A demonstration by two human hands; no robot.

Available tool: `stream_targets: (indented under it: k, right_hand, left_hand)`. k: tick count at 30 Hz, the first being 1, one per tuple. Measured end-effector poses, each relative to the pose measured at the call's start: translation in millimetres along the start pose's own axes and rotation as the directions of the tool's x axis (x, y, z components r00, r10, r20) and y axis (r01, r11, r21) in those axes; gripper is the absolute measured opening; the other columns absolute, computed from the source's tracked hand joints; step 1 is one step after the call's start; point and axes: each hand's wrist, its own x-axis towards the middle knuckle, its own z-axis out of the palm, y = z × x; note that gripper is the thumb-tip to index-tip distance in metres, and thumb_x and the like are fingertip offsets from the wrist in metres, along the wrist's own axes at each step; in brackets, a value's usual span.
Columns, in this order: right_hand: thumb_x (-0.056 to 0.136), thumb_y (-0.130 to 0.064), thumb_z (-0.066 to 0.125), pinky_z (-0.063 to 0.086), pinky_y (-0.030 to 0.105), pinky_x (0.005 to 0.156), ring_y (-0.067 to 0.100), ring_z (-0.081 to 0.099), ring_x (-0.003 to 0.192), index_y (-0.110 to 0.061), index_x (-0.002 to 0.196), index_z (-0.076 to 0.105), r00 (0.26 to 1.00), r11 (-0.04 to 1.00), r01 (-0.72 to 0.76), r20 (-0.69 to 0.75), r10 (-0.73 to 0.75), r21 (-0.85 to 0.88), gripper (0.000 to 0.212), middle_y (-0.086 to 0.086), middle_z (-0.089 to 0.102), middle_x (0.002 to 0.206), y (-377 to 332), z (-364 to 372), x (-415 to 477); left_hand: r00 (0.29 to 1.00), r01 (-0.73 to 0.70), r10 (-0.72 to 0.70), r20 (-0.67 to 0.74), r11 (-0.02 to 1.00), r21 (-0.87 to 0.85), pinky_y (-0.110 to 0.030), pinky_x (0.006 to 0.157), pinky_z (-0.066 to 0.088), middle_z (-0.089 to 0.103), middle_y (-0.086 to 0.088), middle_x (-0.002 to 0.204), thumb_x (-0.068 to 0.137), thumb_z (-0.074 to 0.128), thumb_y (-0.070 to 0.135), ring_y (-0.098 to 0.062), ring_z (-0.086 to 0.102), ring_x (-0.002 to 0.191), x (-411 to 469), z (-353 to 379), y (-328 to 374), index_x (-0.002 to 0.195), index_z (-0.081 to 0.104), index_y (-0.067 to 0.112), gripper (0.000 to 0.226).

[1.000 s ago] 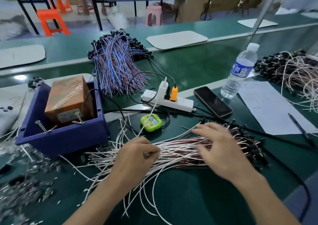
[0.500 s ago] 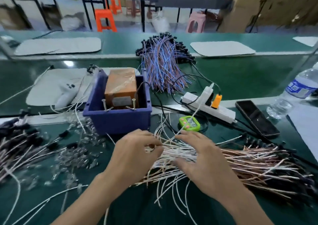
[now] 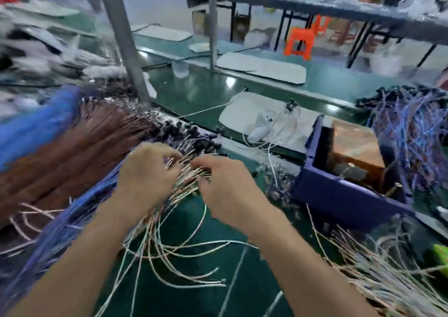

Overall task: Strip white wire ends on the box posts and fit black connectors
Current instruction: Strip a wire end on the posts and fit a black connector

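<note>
The view is blurred by motion. My left hand (image 3: 145, 173) and my right hand (image 3: 225, 185) meet over the green mat and together grip a bundle of white wires (image 3: 189, 178); its loose ends trail down toward me between my forearms. Right of my hands stands the blue box (image 3: 339, 195) with a brown block (image 3: 356, 147) inside and metal posts (image 3: 394, 188) at its near wall. Black connectors (image 3: 191, 132) lie in a heap just beyond my hands.
A big pile of brown and blue wires (image 3: 60, 159) fills the left. More white wires (image 3: 378, 268) lie at the lower right, blue-purple wires (image 3: 417, 132) behind the box. A grey upright pole (image 3: 121, 35) stands at the back left, a white pad (image 3: 257, 117) beyond the connectors.
The view has swung far to the left, so the box now sits at the right. My hands have closed together round a bunch of white wires and lifted it off the pile.
</note>
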Motion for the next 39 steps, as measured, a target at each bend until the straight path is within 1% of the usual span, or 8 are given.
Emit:
stream_targets:
  k: [5, 11, 18, 22, 26, 29, 33, 39]
  right_hand:
    - [0.086, -0.001, 0.05, 0.047, 0.04, 0.104, 0.03, 0.053, 0.124, -0.018, 0.14, 0.054, 0.99, 0.97, 0.098, 0.125, -0.072, -0.222, 0.056, 0.007, 0.061, 0.13, -16.8, 42.6, 80.2]
    - [0.089, -0.004, 0.048, 0.049, 0.041, 0.098, 0.03, 0.058, 0.116, -0.017, 0.133, 0.059, 0.988, 0.964, 0.107, 0.135, -0.075, -0.244, 0.047, 0.004, 0.062, 0.123, -1.0, 64.6, 97.8]
    - [0.087, -0.002, 0.048, 0.043, 0.037, 0.087, 0.027, 0.048, 0.105, -0.022, 0.084, 0.059, 1.0, 0.954, -0.018, 0.0, 0.018, -0.301, 0.023, 0.001, 0.067, 0.098, 11.5, 58.2, 107.0]
    - [0.089, -0.005, 0.054, 0.042, 0.036, 0.085, 0.026, 0.048, 0.106, -0.019, 0.094, 0.062, 0.997, 0.938, -0.074, -0.062, 0.056, -0.34, 0.017, 0.002, 0.065, 0.104, 19.4, 51.0, 110.0]
    - [0.086, -0.002, 0.051, 0.045, 0.041, 0.089, 0.029, 0.05, 0.107, -0.017, 0.117, 0.054, 0.991, 0.946, -0.072, 0.086, 0.104, -0.317, 0.035, 0.005, 0.052, 0.118, 28.6, 43.9, 110.7]
    - [0.084, 0.0, 0.047, 0.038, 0.036, 0.074, 0.03, 0.055, 0.093, -0.019, 0.104, 0.056, 0.993, 0.96, -0.115, -0.007, 0.117, -0.254, 0.028, 0.001, 0.05, 0.098, 34.3, 40.3, 109.4]
    - [0.084, -0.005, 0.053, 0.038, 0.039, 0.078, 0.031, 0.059, 0.098, -0.021, 0.092, 0.067, 0.992, 0.914, -0.129, -0.06, 0.115, -0.384, 0.023, 0.004, 0.067, 0.101, 38.1, 36.1, 107.2]
    - [0.094, -0.008, 0.053, 0.037, 0.034, 0.076, 0.023, 0.053, 0.091, -0.025, 0.087, 0.066, 0.98, 0.975, -0.171, -0.129, 0.153, -0.142, 0.022, -0.002, 0.057, 0.098, 36.9, 6.6, 94.2]
  left_hand:
    - [0.993, -0.062, 0.051, 0.11, 0.993, 0.105, -0.037, 0.124, 0.026, 0.05, -0.014, 0.153, 0.086, 0.068, 0.007, -0.03, 0.042, 0.144, 17.6, 10.7, -41.1, 0.146, 0.054, 0.009, 0.062]
    - [0.992, -0.091, 0.093, 0.09, 0.996, -0.018, -0.041, 0.12, 0.032, 0.054, -0.01, 0.147, 0.093, 0.068, 0.02, -0.028, 0.048, 0.138, 15.8, 34.4, -56.4, 0.146, 0.05, 0.007, 0.057]
    - [0.997, -0.071, 0.07, 0.038, 0.997, 0.025, -0.04, 0.123, 0.028, 0.049, -0.002, 0.151, 0.096, 0.065, 0.024, -0.023, 0.04, 0.143, 13.2, 41.9, -56.7, 0.151, 0.046, 0.017, 0.059]
    - [0.996, -0.086, 0.087, -0.028, 0.996, 0.033, -0.041, 0.115, 0.038, 0.059, -0.001, 0.138, 0.09, 0.071, 0.022, -0.023, 0.051, 0.13, 16.6, 40.8, -47.2, 0.139, 0.06, 0.017, 0.051]
    - [0.996, -0.057, 0.06, -0.064, 0.997, 0.043, -0.041, 0.096, 0.047, 0.063, 0.001, 0.113, 0.087, 0.075, 0.022, -0.024, 0.058, 0.106, 27.8, 37.7, -42.1, 0.119, 0.07, 0.018, 0.033]
    - [0.984, -0.135, 0.144, -0.106, 0.987, 0.088, -0.041, 0.095, 0.046, 0.066, -0.001, 0.106, 0.08, 0.079, 0.016, -0.026, 0.059, 0.104, 28.0, 41.3, -28.2, 0.112, 0.073, 0.016, 0.032]
    - [0.944, -0.328, 0.33, -0.003, 0.94, 0.094, -0.04, 0.092, 0.042, 0.068, -0.002, 0.097, 0.081, 0.07, 0.02, -0.03, 0.062, 0.095, 23.5, 57.1, -10.6, 0.098, 0.07, 0.016, 0.018]
    - [0.97, -0.243, 0.24, -0.041, 0.966, -0.088, -0.038, 0.089, 0.046, 0.076, -0.002, 0.098, 0.09, 0.07, 0.016, -0.029, 0.066, 0.093, 23.3, 56.4, -6.7, 0.11, 0.076, 0.016, 0.02]
